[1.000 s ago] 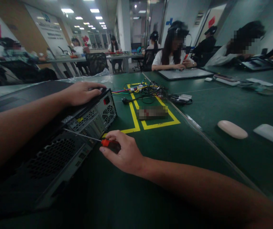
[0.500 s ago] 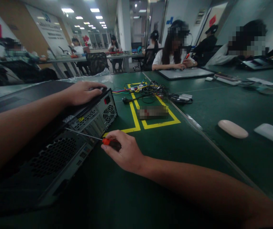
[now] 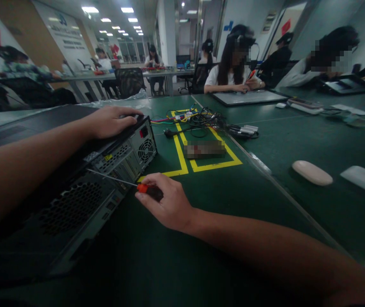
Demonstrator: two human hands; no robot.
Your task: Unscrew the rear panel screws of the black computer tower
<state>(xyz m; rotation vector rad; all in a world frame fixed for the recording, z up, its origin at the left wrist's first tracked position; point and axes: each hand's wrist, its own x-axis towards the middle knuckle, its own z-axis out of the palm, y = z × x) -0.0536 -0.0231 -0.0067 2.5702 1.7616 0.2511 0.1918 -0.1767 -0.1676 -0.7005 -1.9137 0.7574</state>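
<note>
A black desktop computer case (image 3: 29,123) lies on its side at the left, its metal rear panel (image 3: 127,164) with vents and ports turned toward me. My left hand (image 3: 115,121) rests flat on the upper face close to the rear edge, fingers stretched out. In my right hand (image 3: 169,202) is a screwdriver (image 3: 142,188) with an orange and dark handle, pinched between thumb and fingers. Its thin shaft reaches left to the rear panel, with the tip near the panel's upper edge. Whether the tip sits in a screw is too small to tell.
Yellow tape (image 3: 182,155) marks the green table (image 3: 227,200). Bundled cables (image 3: 206,119) and a blurred-out object (image 3: 204,149) lie beyond my right hand. A pale oval case (image 3: 312,172) and a white object (image 3: 364,181) lie right. Other people sit farther back, one across the table (image 3: 230,76).
Both hands, the screwdriver and the computer case look almost unchanged. The view has shifted very slightly.
</note>
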